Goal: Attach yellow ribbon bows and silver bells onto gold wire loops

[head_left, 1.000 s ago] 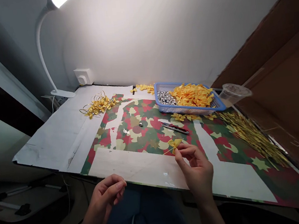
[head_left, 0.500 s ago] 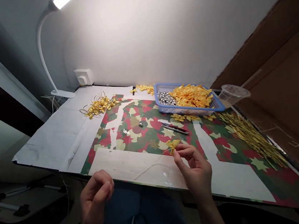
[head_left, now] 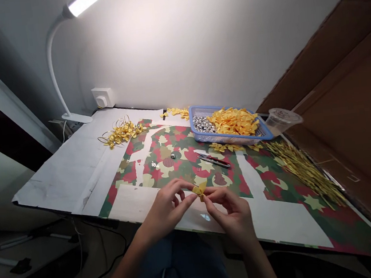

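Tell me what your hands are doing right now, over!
Left hand and right hand both pinching a small yellow ribbon bow. Scissors lying farther up the mat, not touching the hands. Nothing in the way, over.

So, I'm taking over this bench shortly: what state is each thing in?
Left hand: pinching the bow
Right hand: pinching the bow's other side
Yellow bow: held up between both hands, off the mat
Snips: closed, lying on the mat
Basket: holding steel beads and a heap of ribbon pieces
Lamp: lit
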Action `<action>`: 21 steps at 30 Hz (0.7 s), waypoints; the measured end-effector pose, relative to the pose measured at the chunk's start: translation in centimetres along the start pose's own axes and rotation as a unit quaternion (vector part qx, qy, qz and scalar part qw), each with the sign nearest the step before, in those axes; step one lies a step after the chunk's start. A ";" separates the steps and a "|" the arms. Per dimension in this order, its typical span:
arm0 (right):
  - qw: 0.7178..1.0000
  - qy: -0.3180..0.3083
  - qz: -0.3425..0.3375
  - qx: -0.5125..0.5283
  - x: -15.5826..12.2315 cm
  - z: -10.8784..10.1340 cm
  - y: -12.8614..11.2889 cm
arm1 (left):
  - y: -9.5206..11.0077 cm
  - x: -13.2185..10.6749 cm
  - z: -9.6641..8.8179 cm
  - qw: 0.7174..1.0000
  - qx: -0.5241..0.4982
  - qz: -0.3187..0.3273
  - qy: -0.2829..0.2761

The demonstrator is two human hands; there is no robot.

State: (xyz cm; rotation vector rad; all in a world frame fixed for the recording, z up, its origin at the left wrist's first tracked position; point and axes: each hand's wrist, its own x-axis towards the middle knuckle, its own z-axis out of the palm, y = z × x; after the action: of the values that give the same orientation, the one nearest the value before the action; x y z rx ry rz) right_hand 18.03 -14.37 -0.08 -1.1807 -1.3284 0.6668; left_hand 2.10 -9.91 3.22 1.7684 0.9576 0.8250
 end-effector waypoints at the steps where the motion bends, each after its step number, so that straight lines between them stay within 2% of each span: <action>1: 1.000 -0.006 0.001 -0.007 0.0 0.0 0.0 | -0.2 0.2 0.1 1.000 -0.009 -0.004 -0.004; 6: 0.999 -0.037 -0.009 -0.018 0.1 -0.2 0.0 | -0.8 0.4 0.5 0.996 -0.080 -0.048 0.011; 11: 0.999 -0.032 -0.005 -0.014 0.1 -0.4 -0.1 | -1.2 0.3 0.3 0.984 -0.158 -0.079 0.016; 16: 0.996 -0.055 -0.026 -0.061 0.3 -0.4 0.0 | -1.1 0.3 0.0 0.981 -0.174 -0.089 -0.015; 21: 0.991 -0.087 -0.052 -0.083 0.5 -0.5 -0.1 | -1.0 0.3 -0.1 0.979 -0.180 -0.097 -0.023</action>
State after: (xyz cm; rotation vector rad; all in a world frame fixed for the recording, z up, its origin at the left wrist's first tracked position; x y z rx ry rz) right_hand 18.57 -14.05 0.31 -1.1973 -1.6073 0.6026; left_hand 1.93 -9.36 2.38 1.3544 0.8722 0.7744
